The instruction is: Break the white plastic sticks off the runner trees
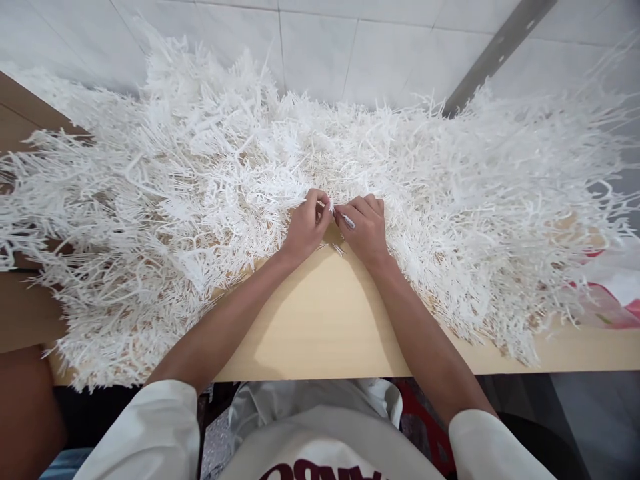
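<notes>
White strands (pixel 200 180) lie heaped on both sides of the table (pixel 320 320). Between these heaps, the left hand (pixel 306 227) pinches a small piece (pixel 331 207), and the right hand (pixel 367 225) is closed on a slim stick (pixel 347 220), just beside it. For good work, I think both hands should be steady and grip only lightly.

Seemingly a small workroom; a plain wooden table (pixel 320 327) heaped with loose white branching pieces (pixel 200 160); brown cardboard (pixel 30 307) at left; a plastic bag (pixel 613 273) at right; pale tiles (pixel 317 50) beyond, far side.
</notes>
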A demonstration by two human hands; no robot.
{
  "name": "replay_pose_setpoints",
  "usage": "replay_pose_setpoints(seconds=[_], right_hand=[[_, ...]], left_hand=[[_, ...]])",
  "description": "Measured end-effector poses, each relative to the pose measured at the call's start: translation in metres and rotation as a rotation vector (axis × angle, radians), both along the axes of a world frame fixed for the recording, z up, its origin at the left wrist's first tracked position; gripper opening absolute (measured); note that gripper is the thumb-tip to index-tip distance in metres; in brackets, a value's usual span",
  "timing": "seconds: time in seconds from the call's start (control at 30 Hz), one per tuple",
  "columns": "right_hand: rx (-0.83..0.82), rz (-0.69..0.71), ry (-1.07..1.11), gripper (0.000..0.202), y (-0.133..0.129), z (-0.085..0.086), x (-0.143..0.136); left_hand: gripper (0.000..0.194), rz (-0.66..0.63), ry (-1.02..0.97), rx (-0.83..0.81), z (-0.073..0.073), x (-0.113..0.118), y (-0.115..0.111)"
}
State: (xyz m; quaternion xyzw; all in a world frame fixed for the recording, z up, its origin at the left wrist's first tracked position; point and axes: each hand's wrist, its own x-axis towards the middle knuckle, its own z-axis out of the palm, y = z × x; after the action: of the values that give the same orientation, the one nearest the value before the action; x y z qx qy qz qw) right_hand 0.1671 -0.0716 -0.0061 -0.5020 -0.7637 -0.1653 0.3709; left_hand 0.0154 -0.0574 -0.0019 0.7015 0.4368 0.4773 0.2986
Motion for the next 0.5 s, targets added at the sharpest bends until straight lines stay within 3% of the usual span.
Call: replay_pose_setpoints(seconds=[0.2, 0.5], right_hand=[[0.069, -0.025, -0.061, 0.021, 0.0001, 0.0002, -0.0002], [0.095, -0.008, -0.008, 0.016, -0.0002, 0.0010, -0.0006]], left_hand=[[0.017, -0.059, -0.021, 0.032, -0.0015, -0.0001, 0.0042], [0.009, -0.012, 0.077, 0.259, -0.0017, 0.0006, 0.0012]])
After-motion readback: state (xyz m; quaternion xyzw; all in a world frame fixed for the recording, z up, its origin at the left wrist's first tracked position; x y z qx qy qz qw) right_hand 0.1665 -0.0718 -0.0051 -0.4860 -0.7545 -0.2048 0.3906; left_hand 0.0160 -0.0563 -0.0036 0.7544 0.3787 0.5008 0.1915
